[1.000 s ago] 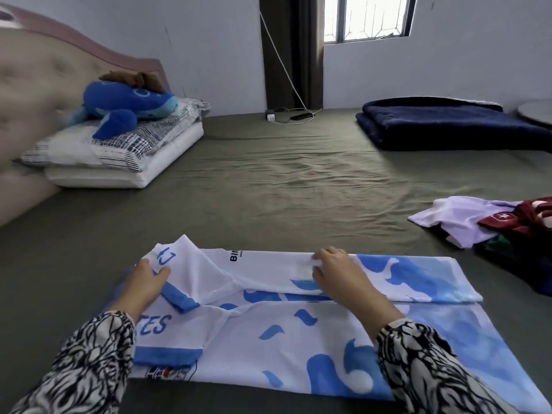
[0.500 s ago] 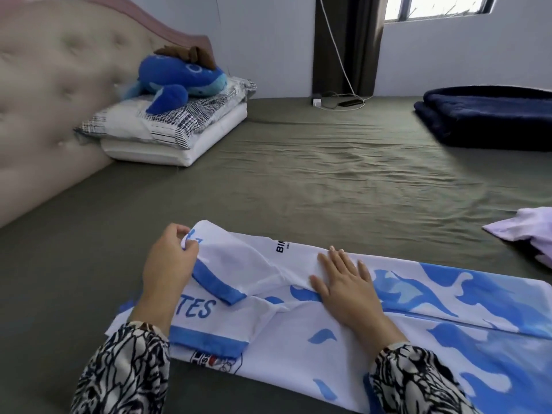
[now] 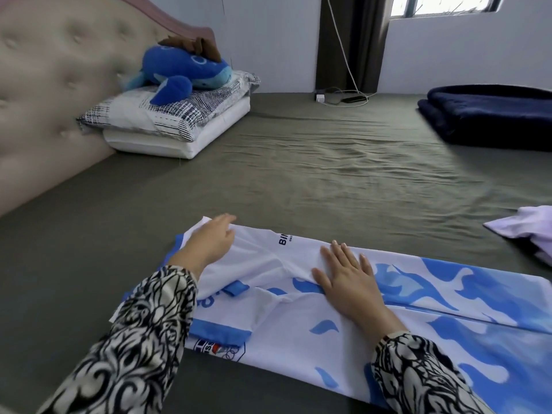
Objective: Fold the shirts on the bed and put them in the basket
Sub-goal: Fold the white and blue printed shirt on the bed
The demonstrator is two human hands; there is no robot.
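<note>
A white shirt with blue wave patches (image 3: 298, 318) lies partly folded along the near side of the bed, its sleeve laid over the body. My left hand (image 3: 210, 242) rests flat on the folded sleeve near the shirt's upper left corner, fingers stretched out. Flat on the shirt's middle, my right hand (image 3: 348, 276) presses the fold with straight, spread fingers. A pale lilac shirt (image 3: 521, 227) shows at the right edge. No basket is in view.
The bed is covered by an olive-green sheet (image 3: 313, 174). Stacked pillows (image 3: 167, 127) with a blue plush whale (image 3: 182, 71) sit by the padded headboard (image 3: 50, 85) at left. A folded navy blanket (image 3: 490, 112) lies far right. A charger and cable (image 3: 337, 98) rest by the wall.
My left hand has let go of the sleeve it was pinching and now lies flat on it, the sleeve folded inward. The view has shifted further to the left.
</note>
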